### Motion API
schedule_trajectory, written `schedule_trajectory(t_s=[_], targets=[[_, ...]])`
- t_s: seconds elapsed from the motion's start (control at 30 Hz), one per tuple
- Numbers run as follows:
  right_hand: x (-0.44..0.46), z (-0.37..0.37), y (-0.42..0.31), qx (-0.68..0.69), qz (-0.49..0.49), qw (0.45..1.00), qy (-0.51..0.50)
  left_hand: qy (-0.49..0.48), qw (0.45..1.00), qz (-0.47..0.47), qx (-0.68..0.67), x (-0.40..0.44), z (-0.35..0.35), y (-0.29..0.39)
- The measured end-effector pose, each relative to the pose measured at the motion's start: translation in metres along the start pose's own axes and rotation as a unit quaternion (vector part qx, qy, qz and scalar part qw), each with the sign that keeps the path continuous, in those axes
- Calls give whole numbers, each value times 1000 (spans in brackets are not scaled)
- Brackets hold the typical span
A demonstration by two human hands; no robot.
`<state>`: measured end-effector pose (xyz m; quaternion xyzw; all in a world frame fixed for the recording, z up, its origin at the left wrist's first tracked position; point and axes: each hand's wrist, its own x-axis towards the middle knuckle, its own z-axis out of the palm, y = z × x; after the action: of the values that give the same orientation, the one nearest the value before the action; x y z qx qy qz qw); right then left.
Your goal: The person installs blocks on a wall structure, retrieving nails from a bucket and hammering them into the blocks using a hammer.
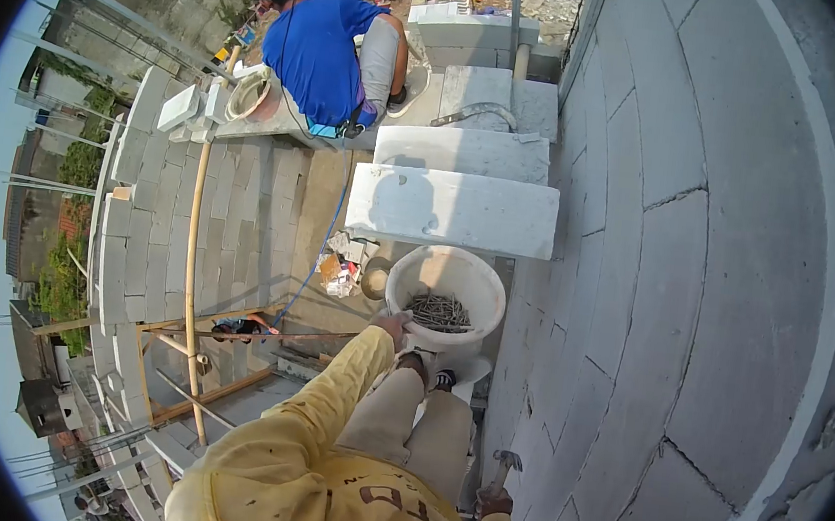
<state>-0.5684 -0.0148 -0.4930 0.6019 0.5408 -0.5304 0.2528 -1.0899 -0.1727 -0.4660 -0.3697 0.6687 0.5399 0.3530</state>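
Note:
My left hand [393,327], at the end of a yellow sleeve, is closed on the near left rim of a whitish bucket [486,297]. A heap of long nails [440,313] lies in the bottom of this bucket. Low in the view, beside my right hip, my right hand [495,504] is wrapped round the handle of a claw hammer [505,462], its metal head pointing up next to the block wall. My legs and shoes show just below the bucket.
Pale blocks [453,209] lie beyond the bucket. A tall block wall [637,282] rises close on the right. A person in a blue shirt [317,55] crouches ahead, near another bucket [248,96]. On the left, a bamboo pole [194,239] and timber frame stand over a drop.

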Motion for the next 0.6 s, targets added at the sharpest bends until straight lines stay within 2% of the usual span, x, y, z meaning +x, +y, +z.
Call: schedule_trajectory(t_s=[0.07,0.1,0.2,0.27,0.3,0.4,0.43,0.47,0.53,0.6], targets=[[-31,-10,-87,71,52,996,-25,-14,1000,8,-12,9,-5,38],[-38,-23,-114,188,112,972,-91,-14,1000,18,-11,22,-4,52],[-42,-14,-154,50,-53,997,16,-6,993,-22,-112,-29,33,150],[-14,-8,-144,-31,-161,984,72,-25,988,17,-155,7,53,187],[-3,-10,-139,-72,-210,970,101,-10,985,8,-173,28,66,207],[-25,-13,-178,7,-137,982,133,50,968,1,-245,96,108,259],[-36,-13,-200,36,-110,983,146,27,950,-29,-308,124,121,275],[-53,-13,-225,64,-76,983,156,-18,954,-54,-294,106,126,297],[-68,-12,-247,69,-27,983,170,5,953,-33,-302,209,131,280],[-64,-14,-271,34,-18,982,186,-2,959,-64,-275,219,141,290]])
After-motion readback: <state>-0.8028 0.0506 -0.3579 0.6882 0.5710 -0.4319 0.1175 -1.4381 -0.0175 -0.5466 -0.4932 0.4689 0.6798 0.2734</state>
